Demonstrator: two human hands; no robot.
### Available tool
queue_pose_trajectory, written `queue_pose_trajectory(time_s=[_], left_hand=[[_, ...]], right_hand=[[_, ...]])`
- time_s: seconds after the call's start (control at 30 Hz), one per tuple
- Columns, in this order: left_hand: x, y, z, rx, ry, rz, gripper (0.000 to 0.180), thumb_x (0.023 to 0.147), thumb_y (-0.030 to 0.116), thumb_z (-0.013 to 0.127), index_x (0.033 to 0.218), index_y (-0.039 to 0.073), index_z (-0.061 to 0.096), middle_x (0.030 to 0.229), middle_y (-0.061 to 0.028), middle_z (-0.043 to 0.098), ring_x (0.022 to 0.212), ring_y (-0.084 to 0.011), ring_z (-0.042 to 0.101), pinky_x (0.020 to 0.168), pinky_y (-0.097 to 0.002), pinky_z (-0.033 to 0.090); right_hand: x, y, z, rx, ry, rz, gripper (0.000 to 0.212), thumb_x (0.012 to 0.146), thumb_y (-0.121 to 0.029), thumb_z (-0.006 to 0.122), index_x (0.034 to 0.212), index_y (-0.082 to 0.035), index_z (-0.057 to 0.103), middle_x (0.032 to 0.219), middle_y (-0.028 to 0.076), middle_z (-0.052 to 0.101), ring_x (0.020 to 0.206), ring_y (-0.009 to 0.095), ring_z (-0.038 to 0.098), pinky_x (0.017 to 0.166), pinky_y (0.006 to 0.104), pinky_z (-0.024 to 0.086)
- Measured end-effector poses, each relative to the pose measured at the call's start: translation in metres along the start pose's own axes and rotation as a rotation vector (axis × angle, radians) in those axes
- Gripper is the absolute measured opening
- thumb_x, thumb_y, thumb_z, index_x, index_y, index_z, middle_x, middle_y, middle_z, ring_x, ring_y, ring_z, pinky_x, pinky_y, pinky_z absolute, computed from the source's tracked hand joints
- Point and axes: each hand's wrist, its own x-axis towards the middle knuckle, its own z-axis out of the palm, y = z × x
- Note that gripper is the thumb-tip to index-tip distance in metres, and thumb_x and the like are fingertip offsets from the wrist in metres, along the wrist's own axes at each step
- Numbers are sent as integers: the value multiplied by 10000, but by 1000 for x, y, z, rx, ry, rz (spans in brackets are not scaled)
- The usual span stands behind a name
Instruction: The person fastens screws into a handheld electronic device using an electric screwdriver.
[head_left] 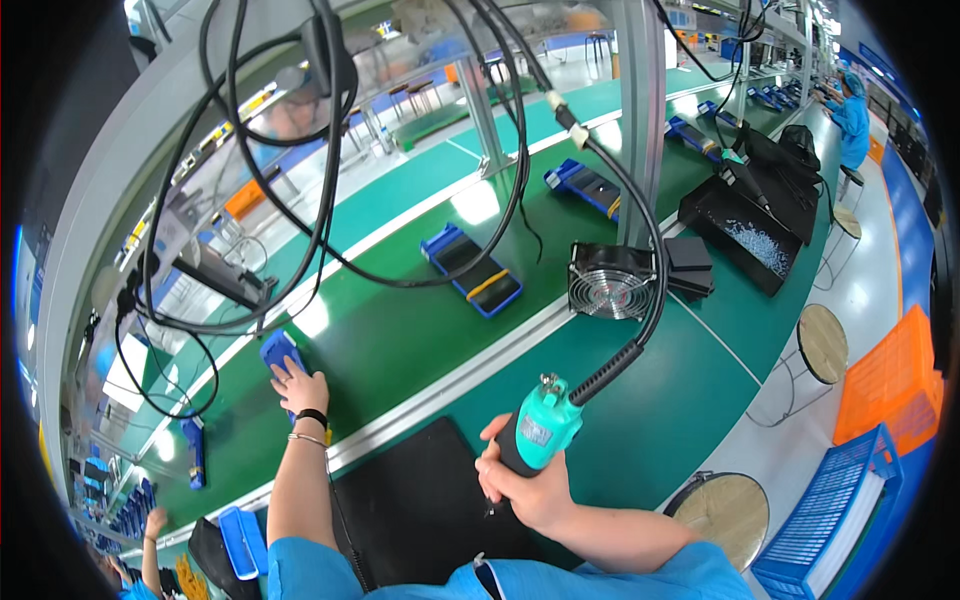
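Observation:
My left hand (298, 387) reaches over the green belt and grips a blue tray (279, 348), its fingers spread over the top. Most of that tray is hidden beneath the hand. In my right hand (530, 490) is a teal and black electric screwdriver (543, 428), held tilted above the bench with its cable end up. A black mat (405, 500) lies between my arms. Farther along the belt rests another blue tray (474, 270), with a dark device in it and a yellow band across.
A small fan (612, 282) stands by the belt's edge. Behind it is a black bin (748, 232) of small pale parts. Black cables (325, 190) hang in loops over the belt (380, 340). Stools (822, 343) and an orange crate (890, 375) stand at right. Co-workers (852, 120) are along the line.

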Motion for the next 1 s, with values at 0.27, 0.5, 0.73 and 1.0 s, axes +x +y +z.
queue_pose_trajectory(time_s=[0.27, 0.5, 0.73, 1.0], left_hand=[[-129, 236, -51, -464, -306, 581, 1059, 707, 624, 664, 1442, 22, 196, 1484, -256, 184, 1374, -418, 169, 1054, -587, 236], [-163, 297, -16, -303, -273, 474, 1134, 663, 566, 710, 1476, 88, 81, 1535, -190, 40, 1397, -417, 66, 1034, -615, 236], [-137, 269, -25, -459, -320, 384, 1018, 623, 253, 732, 1466, 204, 164, 1542, -145, 36, 1401, -363, 111, 996, -596, 322], [-119, 69, -100, -1852, -1226, 4, 643, 743, 208, 521, 1362, 120, 372, 1138, -102, 545, 991, -233, 531, 838, -462, 468]], right_hand=[[-14, -10, -8, -6, -7, -13, 331, 769, 138, 547, 1061, 14, 454, 682, 76, 538, 495, 135, 510, 462, 274, 422], [-6, -2, -1, -28, -7, 93, 238, 823, 10, 627, 1029, -4, 510, 705, -8, 551, 536, 50, 501, 492, 206, 399], [-4, -2, -4, -51, 19, 96, 288, 791, 84, 575, 1042, 22, 448, 688, 59, 525, 522, 122, 505, 498, 266, 423], [2, 1, -6, -43, 55, -15, 242, 818, 17, 617, 1026, 9, 494, 663, 22, 530, 505, 80, 506, 466, 230, 402]])
